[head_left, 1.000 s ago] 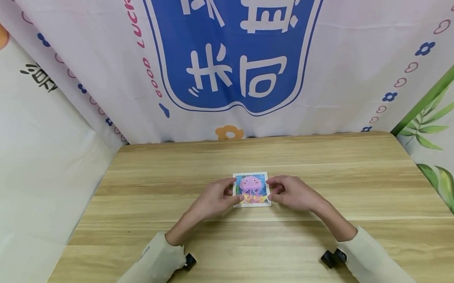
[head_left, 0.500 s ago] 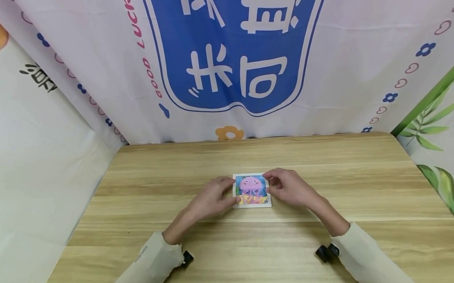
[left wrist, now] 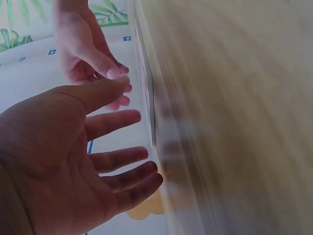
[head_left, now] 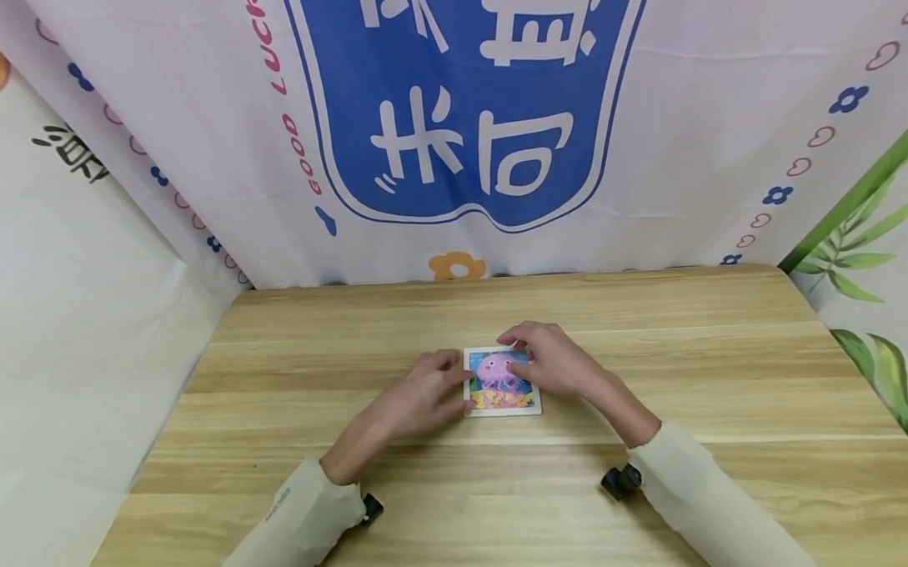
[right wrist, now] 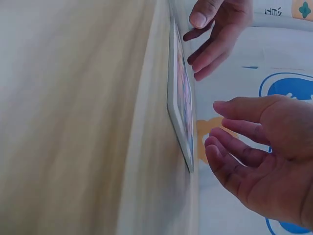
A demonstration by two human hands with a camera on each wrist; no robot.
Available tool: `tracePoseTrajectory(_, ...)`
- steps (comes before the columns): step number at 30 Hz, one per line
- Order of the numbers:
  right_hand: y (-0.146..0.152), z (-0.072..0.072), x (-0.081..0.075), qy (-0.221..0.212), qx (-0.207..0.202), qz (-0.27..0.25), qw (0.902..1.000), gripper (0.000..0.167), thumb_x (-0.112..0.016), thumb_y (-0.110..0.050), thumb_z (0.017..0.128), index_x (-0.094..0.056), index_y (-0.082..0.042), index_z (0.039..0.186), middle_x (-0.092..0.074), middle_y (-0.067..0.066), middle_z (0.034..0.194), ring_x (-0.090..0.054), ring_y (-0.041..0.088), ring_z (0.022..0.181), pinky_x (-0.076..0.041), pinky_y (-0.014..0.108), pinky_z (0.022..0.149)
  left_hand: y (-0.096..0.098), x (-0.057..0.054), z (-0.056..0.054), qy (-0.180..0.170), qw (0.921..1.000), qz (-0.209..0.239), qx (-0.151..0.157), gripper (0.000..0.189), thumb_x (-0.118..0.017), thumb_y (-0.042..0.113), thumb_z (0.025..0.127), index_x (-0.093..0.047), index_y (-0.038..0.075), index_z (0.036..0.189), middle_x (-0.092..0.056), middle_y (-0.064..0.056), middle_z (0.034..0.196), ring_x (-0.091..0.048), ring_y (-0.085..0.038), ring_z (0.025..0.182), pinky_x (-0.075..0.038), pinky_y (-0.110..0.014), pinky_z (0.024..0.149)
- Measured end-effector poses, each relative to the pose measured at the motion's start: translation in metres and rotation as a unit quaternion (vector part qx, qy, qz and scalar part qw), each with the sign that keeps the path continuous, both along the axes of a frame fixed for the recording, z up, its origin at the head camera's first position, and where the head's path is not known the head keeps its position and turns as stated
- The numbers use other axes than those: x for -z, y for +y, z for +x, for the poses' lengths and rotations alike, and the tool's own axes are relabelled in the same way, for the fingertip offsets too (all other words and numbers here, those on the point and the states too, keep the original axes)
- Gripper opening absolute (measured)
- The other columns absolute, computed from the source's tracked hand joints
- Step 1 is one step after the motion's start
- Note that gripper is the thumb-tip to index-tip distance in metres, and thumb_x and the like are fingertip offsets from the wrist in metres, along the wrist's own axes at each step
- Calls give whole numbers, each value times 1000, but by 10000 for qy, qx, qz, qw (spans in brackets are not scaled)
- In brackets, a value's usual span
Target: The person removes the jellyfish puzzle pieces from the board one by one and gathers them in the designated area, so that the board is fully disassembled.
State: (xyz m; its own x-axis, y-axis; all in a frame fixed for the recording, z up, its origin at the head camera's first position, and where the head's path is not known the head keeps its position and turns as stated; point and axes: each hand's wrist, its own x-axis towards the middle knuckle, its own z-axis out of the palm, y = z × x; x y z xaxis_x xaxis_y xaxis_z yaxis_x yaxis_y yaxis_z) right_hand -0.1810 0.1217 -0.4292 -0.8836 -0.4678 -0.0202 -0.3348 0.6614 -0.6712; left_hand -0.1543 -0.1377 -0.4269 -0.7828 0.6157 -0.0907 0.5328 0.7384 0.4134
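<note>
A small square picture board (head_left: 505,397) with a white border lies flat on the wooden table, showing a pink jellyfish over a blue and yellow sea scene. At its left edge is my left hand (head_left: 422,397), thumb and fingers spread, the thumb tip overlapping the lower left border. My right hand (head_left: 558,362) reaches over the upper right corner and covers part of it. In the right wrist view that hand (right wrist: 274,147) has loosely bent fingers, apart from the thin board (right wrist: 178,93). The left wrist view shows the left hand (left wrist: 63,147) with nothing between its fingers.
The wooden table (head_left: 351,337) reaches back to a white cloth backdrop (head_left: 689,142) with a blue printed panel (head_left: 465,175). White printed sheets line both sides. Black wrist cameras (head_left: 620,481) sit under the sleeves.
My right hand has moved up and left, from the board's right edge to over its upper right corner. My left hand has shifted slightly left; the board has barely moved.
</note>
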Motion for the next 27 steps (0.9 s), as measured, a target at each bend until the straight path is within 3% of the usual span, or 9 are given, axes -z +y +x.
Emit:
tracePoseTrajectory(8, -22, -8, 3, -8, -126, 5, 9999, 40, -77, -10, 99, -69, -1, 137, -73, 14, 133, -69, 30, 122, -57, 47, 108, -1, 1, -3, 120, 9994, -133, 298, 45, -77, 28, 101, -71, 8, 141, -53, -25, 158, -53, -43, 145, -49, -56, 118)
tracePoseTrajectory(16, -34, -11, 8, -221, -61, 36, 9997, 39, -77, -9, 98, -70, -2, 136, -73, 13, 128, -69, 27, 116, -59, 44, 104, 1, 2, -5, 144, 9992, -134, 341, 47, -82, 24, 97, -72, 6, 139, -55, -25, 157, -54, -42, 145, -49, -55, 119)
tracePoseTrajectory(27, -37, -15, 11, -101, -254, 206, 9994, 35, -77, -6, 98, -73, -2, 132, -75, 12, 124, -69, 25, 112, -58, 43, 103, 2, 3, -5, 145, 9992, -81, 359, 43, -83, 21, 96, -74, 6, 136, -58, -25, 153, -54, -42, 143, -48, -57, 119)
